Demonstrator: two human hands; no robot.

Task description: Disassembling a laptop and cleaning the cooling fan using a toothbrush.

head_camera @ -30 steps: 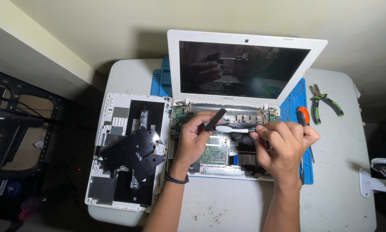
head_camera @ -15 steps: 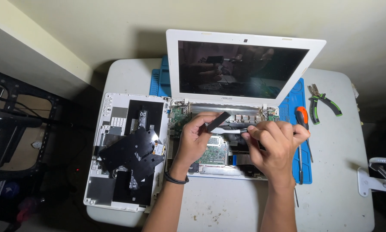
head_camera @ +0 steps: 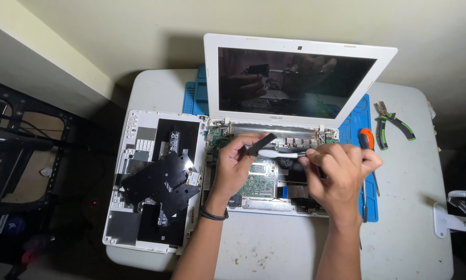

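Landmark: the open white laptop on a white table, lid up, base stripped.

Left of the laptop: its white bottom cover lies inside-up, touching the base's left edge. Loose black sheets lie in it, overlapping at angles.

Under the laptop: a blue mat, showing at the left rear corner and along the right side.

In the laptop's open base: a green board lies exposed, with silver hinge hardware along the rear edge below the screen.

Left hand: over the base's left half, wrist low, dark band on the wrist. Fingers curled and pinched together on a flat black strip, which tilts up toward the right.

Between the hands: a white brush, lying level over the board, its left end just under the strip.

Right hand: over the base's right half, fingers bunched and closed on the brush's dark handle end.

Right of the laptop: an orange-handled screwdriver on the mat, partly behind the right hand. Further right, green-handled pliers on the bare table, well apart from the hand. A white clamp sits at the table's right edge.
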